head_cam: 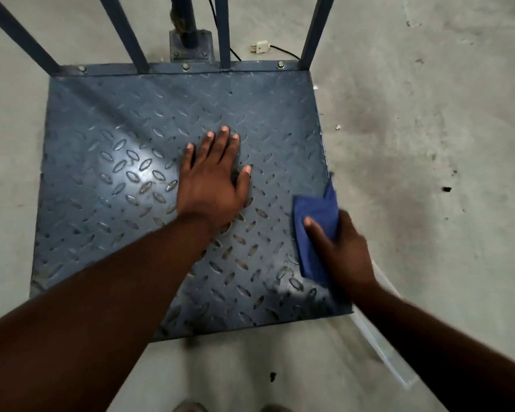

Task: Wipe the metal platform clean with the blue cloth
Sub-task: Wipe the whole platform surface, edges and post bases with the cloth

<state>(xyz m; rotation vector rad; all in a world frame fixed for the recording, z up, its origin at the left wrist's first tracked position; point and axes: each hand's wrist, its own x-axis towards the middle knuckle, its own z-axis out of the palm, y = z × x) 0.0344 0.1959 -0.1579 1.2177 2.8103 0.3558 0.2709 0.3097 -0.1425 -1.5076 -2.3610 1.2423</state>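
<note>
Platform (107,173) of blue tread-plate lies on the concrete floor (428,144), with railing bars (122,31) rising from its far edge. The left hand (211,185) rests flat at the platform's middle, fingers straight and spread, pointing toward that far edge. The right hand (345,251) grips the blue cloth (315,221) at the platform's right edge, thumb across its top. The cloth's long axis runs near to far along that edge, and its far corner pokes just past it.

A workshop or warehouse: stained concrete floor (428,144), steel tread-plate platform (116,203).
</note>
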